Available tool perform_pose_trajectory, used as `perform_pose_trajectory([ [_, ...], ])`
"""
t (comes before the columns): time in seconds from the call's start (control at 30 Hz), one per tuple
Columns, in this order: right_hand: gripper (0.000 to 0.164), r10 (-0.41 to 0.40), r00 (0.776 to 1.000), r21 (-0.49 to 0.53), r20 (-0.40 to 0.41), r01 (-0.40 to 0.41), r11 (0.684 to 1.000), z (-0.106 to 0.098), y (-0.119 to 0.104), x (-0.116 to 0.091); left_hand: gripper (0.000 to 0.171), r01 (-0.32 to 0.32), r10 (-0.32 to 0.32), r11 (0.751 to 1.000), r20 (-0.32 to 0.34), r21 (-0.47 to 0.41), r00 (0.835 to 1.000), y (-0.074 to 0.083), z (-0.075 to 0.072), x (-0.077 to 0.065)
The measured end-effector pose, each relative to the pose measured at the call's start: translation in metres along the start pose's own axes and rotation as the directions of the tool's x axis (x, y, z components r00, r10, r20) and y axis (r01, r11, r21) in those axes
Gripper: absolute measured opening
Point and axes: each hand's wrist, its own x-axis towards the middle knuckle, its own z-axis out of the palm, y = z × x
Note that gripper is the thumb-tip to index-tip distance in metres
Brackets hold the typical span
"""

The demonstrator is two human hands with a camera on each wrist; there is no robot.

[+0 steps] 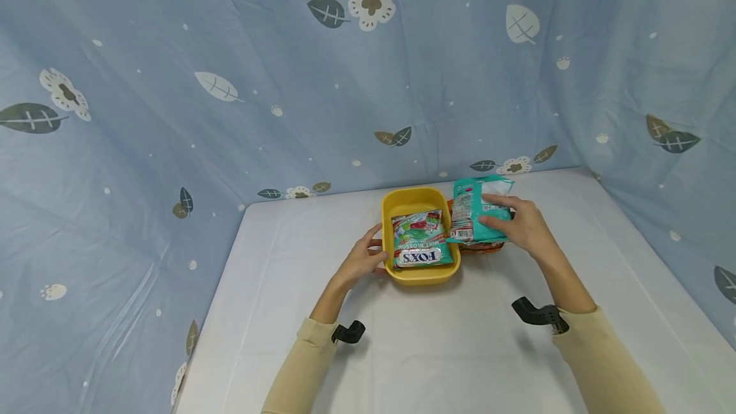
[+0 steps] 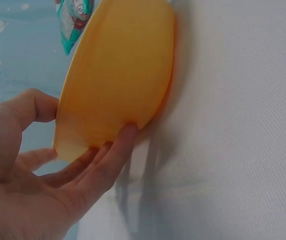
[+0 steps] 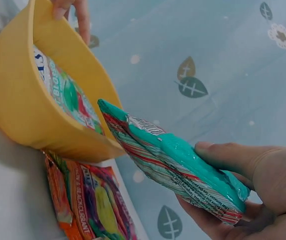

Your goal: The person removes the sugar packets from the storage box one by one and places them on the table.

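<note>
A yellow plastic tub (image 1: pixel 422 278) stands on the table, and a green FOX'S mint candy bag (image 1: pixel 421 238) lies face up inside it. My left hand (image 1: pixel 361 262) grips the tub's left side, thumb at the rim and fingers against the outer wall. My right hand (image 1: pixel 522 225) pinches a second teal candy bag (image 3: pixel 182 165) between thumb and fingers. This bag hangs in the air just right of the tub, its printed back turned up in the head view. Beneath it, an orange candy bag (image 3: pixel 90 200) rests on the table beside the tub, partly hidden from above.
A white cloth (image 1: pixel 425 350) covers the table. Blue patterned fabric (image 1: pixel 322 82) hangs behind the table and along both sides. A black wrist camera mount (image 1: pixel 349 332) sits on the left forearm, another mount (image 1: pixel 537 313) on the right.
</note>
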Motion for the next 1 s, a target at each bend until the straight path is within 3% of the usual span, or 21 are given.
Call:
perform_pose_trajectory([
  [1.0, 0.060, 0.057, 0.998, -0.033, -0.026, -0.057, 0.998, -0.015, 0.019, -0.008, 0.079, -0.008, 0.008, 1.000, 0.003, -0.003, 1.000, 0.000, 0.001, -0.002],
])
